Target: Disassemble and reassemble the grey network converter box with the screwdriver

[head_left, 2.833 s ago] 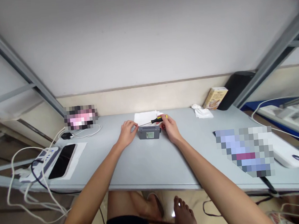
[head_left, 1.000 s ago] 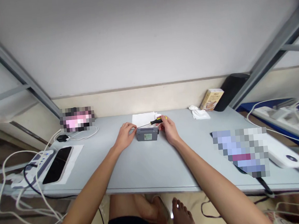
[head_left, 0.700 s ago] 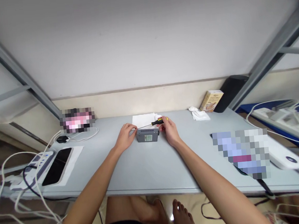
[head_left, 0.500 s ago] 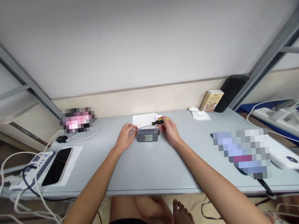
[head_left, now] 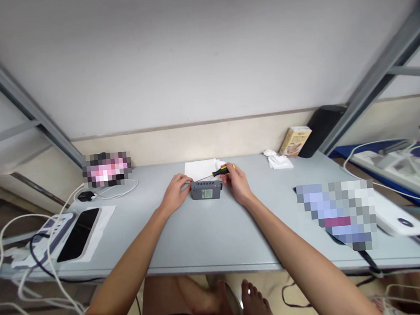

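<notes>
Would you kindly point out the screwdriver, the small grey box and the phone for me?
Screwdriver (head_left: 219, 171): head view, on its black and yellow handle.
Small grey box (head_left: 197, 195): head view, on its front face, beside the label.
Phone (head_left: 80, 234): head view, on its dark screen.

Looks like living quarters here, somebody's shared-room kind of corner, with a narrow grey desk running across the middle of the frame. Metal posts slant up at the left and right, framing it like the frame of a bunk. Plain pale wall behind. And look, everyday stuff all about: a phone and a power strip with looping white cables at lower left, a small food-style carton and crumpled tissues at right of centre. Down at the bottom, a bare foot on a shiny pale floor. Very much lived-in.
</notes>
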Tool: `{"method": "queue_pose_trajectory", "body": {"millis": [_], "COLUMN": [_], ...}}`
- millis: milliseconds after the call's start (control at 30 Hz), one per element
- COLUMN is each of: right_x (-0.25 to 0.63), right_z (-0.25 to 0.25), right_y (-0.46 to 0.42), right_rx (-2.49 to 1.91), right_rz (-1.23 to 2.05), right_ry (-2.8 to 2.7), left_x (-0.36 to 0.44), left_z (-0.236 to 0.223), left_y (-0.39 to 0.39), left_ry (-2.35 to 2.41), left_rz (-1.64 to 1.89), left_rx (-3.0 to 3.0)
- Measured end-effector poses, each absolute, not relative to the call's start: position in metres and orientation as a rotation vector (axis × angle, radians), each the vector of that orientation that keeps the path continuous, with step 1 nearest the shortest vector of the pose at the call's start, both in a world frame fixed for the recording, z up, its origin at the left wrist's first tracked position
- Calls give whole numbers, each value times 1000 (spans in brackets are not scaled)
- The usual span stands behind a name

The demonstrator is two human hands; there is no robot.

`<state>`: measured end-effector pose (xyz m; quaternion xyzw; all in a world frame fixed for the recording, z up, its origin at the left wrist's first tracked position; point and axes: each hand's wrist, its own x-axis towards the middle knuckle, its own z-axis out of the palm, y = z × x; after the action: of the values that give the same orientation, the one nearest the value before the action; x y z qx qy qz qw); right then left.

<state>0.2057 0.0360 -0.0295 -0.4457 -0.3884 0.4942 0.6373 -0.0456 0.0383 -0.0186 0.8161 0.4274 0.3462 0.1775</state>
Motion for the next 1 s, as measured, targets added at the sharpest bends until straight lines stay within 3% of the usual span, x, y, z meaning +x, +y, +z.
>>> {"method": "queue_pose_trajectory", "body": {"millis": [1000], "right_x": [206], "right_z": [-27], "right_y": [35], "right_rx": [-1000], "right_rz": [1152], "right_ry": [-921], "left_x": [-48], "left_z": [-26], "left_y": [43], "left_ry": [1188], "left_rz": [977], "left_rx": [2279]}}
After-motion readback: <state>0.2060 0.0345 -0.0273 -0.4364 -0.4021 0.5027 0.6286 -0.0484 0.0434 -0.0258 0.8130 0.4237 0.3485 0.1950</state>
